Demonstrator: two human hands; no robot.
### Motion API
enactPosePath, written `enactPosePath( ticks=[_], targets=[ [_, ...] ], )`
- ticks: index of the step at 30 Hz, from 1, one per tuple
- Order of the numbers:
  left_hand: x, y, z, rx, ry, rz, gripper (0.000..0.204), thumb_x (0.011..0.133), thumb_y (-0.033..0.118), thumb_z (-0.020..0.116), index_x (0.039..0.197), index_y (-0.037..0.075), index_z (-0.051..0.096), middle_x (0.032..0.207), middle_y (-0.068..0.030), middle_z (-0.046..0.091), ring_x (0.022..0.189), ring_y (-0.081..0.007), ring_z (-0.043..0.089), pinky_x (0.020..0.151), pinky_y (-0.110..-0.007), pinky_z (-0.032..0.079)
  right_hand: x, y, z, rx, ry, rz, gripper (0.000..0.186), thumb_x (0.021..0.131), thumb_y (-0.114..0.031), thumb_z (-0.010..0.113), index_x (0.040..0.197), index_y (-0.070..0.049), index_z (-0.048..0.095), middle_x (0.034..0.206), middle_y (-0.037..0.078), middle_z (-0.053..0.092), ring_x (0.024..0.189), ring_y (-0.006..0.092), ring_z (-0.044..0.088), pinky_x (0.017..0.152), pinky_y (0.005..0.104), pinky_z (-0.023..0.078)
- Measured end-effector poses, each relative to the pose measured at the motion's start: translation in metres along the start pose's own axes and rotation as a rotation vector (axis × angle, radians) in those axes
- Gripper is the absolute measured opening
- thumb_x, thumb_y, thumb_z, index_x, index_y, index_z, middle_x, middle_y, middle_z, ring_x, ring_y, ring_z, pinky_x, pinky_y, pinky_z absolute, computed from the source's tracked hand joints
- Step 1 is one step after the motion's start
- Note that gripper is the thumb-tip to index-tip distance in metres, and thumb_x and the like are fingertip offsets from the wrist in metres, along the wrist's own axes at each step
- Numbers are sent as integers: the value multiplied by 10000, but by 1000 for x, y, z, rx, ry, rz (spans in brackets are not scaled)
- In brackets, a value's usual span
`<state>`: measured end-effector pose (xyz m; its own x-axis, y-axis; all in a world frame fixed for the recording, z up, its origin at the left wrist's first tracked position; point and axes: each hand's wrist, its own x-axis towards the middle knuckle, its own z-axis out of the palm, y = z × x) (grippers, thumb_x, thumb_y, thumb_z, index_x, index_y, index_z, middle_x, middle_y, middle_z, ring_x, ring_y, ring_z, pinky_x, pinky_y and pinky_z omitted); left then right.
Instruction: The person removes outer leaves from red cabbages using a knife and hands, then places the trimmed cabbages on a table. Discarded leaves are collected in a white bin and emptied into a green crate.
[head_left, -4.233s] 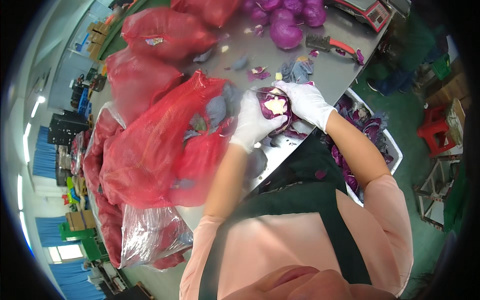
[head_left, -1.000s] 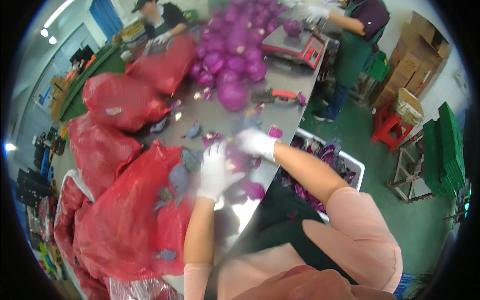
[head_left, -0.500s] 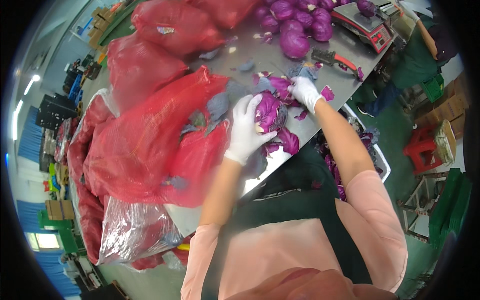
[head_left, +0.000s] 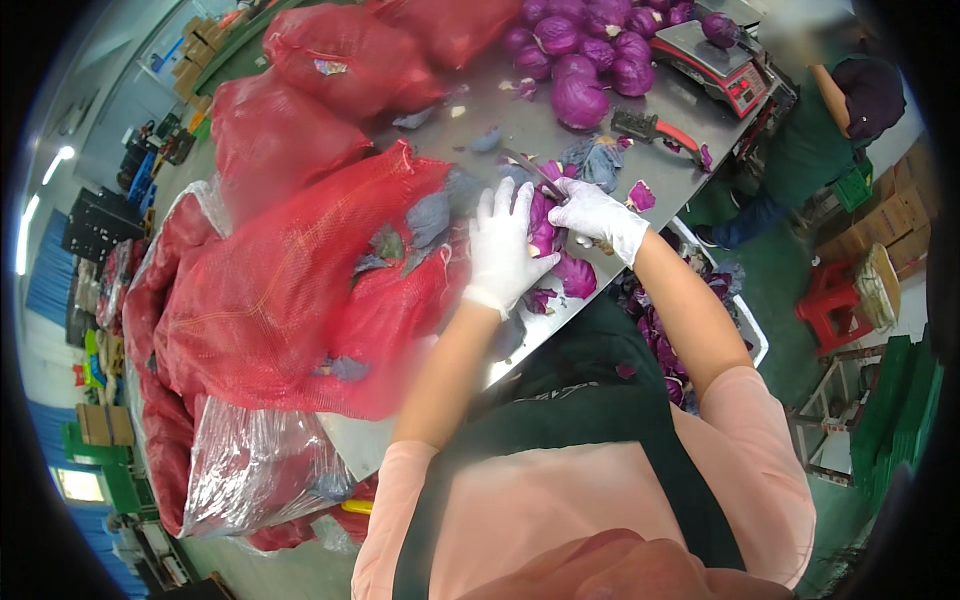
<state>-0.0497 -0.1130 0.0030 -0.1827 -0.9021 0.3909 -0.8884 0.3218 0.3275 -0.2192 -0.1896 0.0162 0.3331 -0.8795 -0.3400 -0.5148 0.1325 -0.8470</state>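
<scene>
A purple cabbage point(head_left: 541, 225) sits on the metal table, mostly hidden between my two white-gloved hands. My left hand point(head_left: 505, 245) is spread against its left side and steadies it. In my right hand point(head_left: 598, 218) is a knife point(head_left: 530, 168), its thin blade pointing to the far left above the cabbage; the handle is mostly covered by my fingers. Loose purple leaves point(head_left: 575, 274) lie at the table edge beside my hands. A wilted greyish outer leaf point(head_left: 593, 160) rests just beyond my right hand.
Red mesh sacks point(head_left: 290, 270) crowd the left. Several purple cabbages point(head_left: 580, 92) are piled at the far side, near a red scale point(head_left: 735, 80) and a red-and-black handled tool point(head_left: 655, 130). A white bin point(head_left: 752, 335) of leaves stands below the right edge. A co-worker point(head_left: 815, 140) stands at far right.
My right hand has moved left and nearer, in against the cabbage, and the knife blade now shows plainly. My left hand has shifted slightly right over the cabbage, hiding more of it.
</scene>
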Motion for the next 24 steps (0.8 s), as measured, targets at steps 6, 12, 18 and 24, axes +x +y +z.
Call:
enactPosePath(
  ticks=[6,12,18,24],
  targets=[
    [11,-29,0,-211,-5,-9,939,584,318,867,1390,23,485,1384,-205,525,1295,-406,477,1124,-450,382,17,43,-6,15,48,-57,364,824,-16,615,1187,-49,612,683,53,613,444,147,546,386,319,422],
    [-18,-79,-15,-755,0,-69,982,608,242,911,1451,37,449,1442,-199,428,1363,-338,441,1161,-399,357,46,88,-42,267,189,66,358,832,5,633,1183,-65,613,711,22,596,438,115,502,361,291,375],
    [-21,-75,-21,-533,-34,25,990,629,245,907,1474,42,434,1453,-198,413,1400,-340,392,1177,-412,340,-4,-52,-132,-184,821,-640,537,861,-168,630,1390,-127,549,1108,141,708,997,286,703,901,370,536],
    [-17,-80,-25,-518,-3,-4,985,615,258,903,1458,34,445,1431,-193,441,1364,-344,419,1180,-423,331,-111,-188,-247,-599,1411,-1007,435,900,-171,602,1330,-108,585,1123,145,702,1003,301,694,879,379,545]
  ],
)
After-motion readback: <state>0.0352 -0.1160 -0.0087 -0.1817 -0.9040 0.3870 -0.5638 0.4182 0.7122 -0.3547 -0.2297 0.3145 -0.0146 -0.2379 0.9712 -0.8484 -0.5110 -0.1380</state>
